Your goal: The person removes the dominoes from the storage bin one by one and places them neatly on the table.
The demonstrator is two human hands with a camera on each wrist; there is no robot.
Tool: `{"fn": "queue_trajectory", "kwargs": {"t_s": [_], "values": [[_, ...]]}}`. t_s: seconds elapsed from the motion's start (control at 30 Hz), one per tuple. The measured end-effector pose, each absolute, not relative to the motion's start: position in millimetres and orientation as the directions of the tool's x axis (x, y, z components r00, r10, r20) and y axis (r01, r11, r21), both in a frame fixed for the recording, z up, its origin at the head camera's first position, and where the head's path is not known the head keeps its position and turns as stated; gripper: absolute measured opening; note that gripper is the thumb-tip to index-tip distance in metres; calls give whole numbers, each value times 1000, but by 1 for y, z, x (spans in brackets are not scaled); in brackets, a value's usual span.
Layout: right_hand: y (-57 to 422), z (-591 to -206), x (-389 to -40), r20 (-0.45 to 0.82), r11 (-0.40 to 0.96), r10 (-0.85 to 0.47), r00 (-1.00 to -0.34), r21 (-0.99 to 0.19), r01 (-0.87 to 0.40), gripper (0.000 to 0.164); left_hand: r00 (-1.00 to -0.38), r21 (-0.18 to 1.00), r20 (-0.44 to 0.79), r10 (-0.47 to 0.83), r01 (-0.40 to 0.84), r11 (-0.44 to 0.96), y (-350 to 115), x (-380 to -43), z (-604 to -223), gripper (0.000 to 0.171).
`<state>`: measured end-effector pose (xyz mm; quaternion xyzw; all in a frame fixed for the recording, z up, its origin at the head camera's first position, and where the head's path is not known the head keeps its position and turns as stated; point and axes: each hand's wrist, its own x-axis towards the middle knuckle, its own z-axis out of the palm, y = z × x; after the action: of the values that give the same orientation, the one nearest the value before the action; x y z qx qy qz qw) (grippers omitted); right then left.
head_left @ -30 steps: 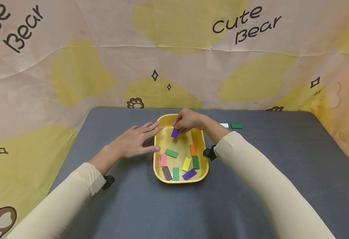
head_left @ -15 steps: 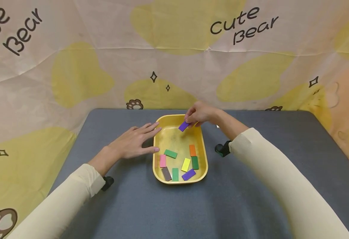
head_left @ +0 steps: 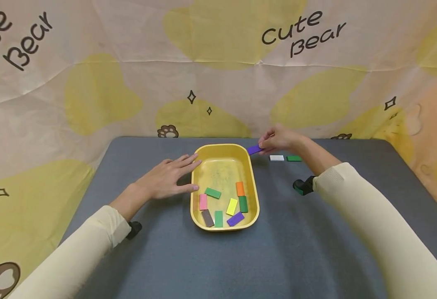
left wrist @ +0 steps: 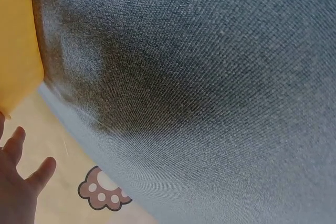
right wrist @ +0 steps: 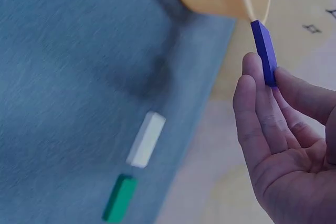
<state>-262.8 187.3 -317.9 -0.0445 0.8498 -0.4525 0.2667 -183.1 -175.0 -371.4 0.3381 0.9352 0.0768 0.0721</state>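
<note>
Between thumb and fingers, my right hand [head_left: 280, 139] pinches a purple domino-shaped block [right wrist: 265, 53], held up just past the right rim at the far end of the yellow tray [head_left: 256, 182]. My left hand [head_left: 168, 176] is spread with straight fingers along the tray's left rim. Inside the tray's near half lie several loose blocks, among them an orange block [head_left: 240, 189], a yellow block [head_left: 232, 206], a pink block [head_left: 203, 202], a brown block [head_left: 207, 218] and another purple block [head_left: 235, 219]. In the left wrist view, some fingers [left wrist: 43, 174] appear beside the tray's wall.
On the dark grey table [head_left: 218, 265], right of the tray, a white block [head_left: 276, 158] and a green block [head_left: 294, 158] lie in a row, a small gap between them. A printed cloth [head_left: 218, 74] hangs behind the table's far edge.
My right hand has lifted the purple block from inside the tray and carried it rightward over the rim. The white and green blocks show fully again. My left hand stays put.
</note>
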Motion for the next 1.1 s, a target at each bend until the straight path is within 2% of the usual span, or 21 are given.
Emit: {"fn": "queue_trajectory", "kwargs": {"t_s": [0.5,1.1], "values": [[241,-351,-249,-427,554,-296,-854,-805,210,26,-765,189,-89,638,616,765,-175,-182,-371,86],[263,-373,-238,-435,580,-267,-860,-785,217,26,-762,177,-91,641,621,763,-174,-183,-373,86]]}}
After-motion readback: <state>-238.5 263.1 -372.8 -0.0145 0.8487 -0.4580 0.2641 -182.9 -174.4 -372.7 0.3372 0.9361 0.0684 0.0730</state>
